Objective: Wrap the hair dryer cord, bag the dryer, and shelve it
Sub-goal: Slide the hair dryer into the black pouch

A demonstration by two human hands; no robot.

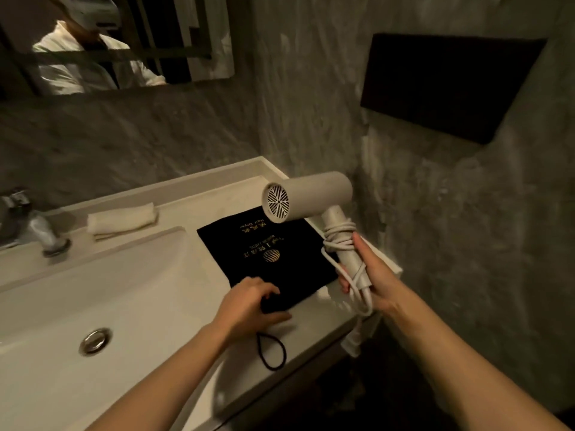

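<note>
The right hand [371, 284] grips the hair dryer [311, 197] by its cord-wound [339, 236] handle, above the bench's [320, 325] right edge and near the wall. The left hand [252, 303] pinches the near edge of the black bag [267, 253], which lies flat beside the basin [93, 290].

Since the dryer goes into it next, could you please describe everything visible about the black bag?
The black bag is a soft cloth pouch printed with a gold emblem and lettering. It lies flat on the white counter right of the basin. The left hand grips its near edge, and its black drawstring loop lies toward the counter's front.
</note>
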